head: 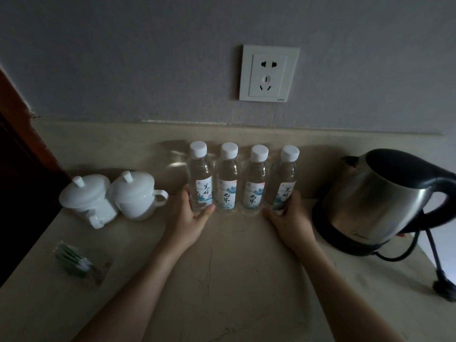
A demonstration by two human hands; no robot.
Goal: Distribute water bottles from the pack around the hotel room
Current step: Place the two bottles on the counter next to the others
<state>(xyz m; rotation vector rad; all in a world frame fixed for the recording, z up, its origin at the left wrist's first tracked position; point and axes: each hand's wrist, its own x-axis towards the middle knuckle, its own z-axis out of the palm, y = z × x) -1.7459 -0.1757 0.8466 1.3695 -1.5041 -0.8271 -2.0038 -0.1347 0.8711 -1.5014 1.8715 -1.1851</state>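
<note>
From the head camera, four clear plastic water bottles with white screw caps and pale printed labels stand upright in a tight row on a beige stone countertop (229,267), near the grey wall. The leftmost bottle (200,178), the second bottle (227,180), the third bottle (255,181) and the rightmost bottle (283,181) sit side by side, touching or almost touching.

The left hand (190,218) cups the base of the leftmost bottle, thumb across its front and fingers wrapped around its outer side. The right hand (290,218) does the same at the rightmost bottle, curled against its lower part with the thumb lying on the counter in front. Both hands press inward on the ends of the row, each closed loosely around its bottle.

Left of the bottles stand two white ceramic lidded cups (111,196), touching each other. Nearer the camera on the left lies a clear packet of green-stemmed cotton swabs (79,261), blurred. To the right sits a stainless steel electric kettle with a black handle (380,198) on its black base, its black power cord (434,257) trailing over the counter edge. A white wall socket (269,73) is mounted above the bottles.
</note>
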